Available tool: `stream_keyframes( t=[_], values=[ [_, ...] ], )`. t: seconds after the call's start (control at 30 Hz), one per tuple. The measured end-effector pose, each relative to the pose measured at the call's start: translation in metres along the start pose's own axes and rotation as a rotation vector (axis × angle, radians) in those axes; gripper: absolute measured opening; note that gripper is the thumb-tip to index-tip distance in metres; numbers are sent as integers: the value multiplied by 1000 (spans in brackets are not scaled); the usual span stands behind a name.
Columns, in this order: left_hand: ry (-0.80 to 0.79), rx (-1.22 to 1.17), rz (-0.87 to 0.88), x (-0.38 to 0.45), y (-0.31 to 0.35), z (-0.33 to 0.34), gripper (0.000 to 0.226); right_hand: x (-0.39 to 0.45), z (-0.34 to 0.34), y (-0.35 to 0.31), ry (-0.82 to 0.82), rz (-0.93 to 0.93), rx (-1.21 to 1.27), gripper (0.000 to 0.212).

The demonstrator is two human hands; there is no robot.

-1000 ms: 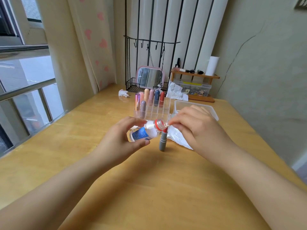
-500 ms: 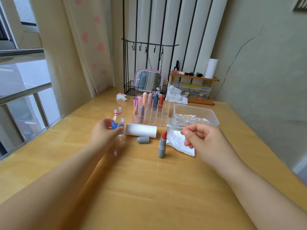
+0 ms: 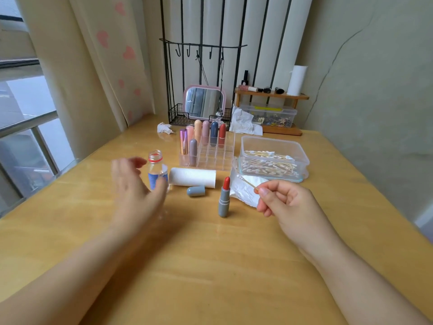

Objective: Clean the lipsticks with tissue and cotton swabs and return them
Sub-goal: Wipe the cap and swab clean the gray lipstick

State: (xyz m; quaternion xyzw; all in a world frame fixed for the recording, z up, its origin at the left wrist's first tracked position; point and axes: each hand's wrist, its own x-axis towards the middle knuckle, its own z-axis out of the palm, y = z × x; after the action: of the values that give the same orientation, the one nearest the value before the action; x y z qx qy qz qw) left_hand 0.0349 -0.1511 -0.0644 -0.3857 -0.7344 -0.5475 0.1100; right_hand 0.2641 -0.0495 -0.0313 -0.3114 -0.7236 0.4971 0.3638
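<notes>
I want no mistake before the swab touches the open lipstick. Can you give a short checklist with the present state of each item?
1. Cotton swab held: ok, the right hand pinches its stick.
2. Swab tip wet: cannot tell.
3. Open lipstick upright, red tip out: ok, it stands alone on the table.
4. Its grey cap near: ok, it lies beside the paper roll.
5. Left hand free to steady the lipstick: ok, open, beside the bottle.
6. Bottle closed: not ok, no cap on it.
</notes>
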Motion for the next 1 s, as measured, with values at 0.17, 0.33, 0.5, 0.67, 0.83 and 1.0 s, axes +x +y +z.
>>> stream_keyframes(
  t=[0.17, 0.33, 0.5, 0.67, 0.83, 1.0],
  values=[
    [-498, -57, -103, -27, 41, 30, 44, -2, -1, 4, -41, 31, 30, 14],
    [-564, -50, -250, -39, 50, 63, 62, -9, -6, 5, -64, 35, 82, 16],
    [-566, -43, -241, -38, 46, 72, 22, -11, -8, 3, -102, 29, 136, 15],
    [-519, -391, -296, -35, 63, 58, 13, -12, -14, -3, -146, -49, 241, 16],
    [-667, -711, -357, -45, 81, 41, 34, -13, -12, 0, -34, -159, 25, 15],
    [-732, -782, -353, -54, 87, 31, 37, -16, -10, -1, 68, -269, -143, 11]
  ],
)
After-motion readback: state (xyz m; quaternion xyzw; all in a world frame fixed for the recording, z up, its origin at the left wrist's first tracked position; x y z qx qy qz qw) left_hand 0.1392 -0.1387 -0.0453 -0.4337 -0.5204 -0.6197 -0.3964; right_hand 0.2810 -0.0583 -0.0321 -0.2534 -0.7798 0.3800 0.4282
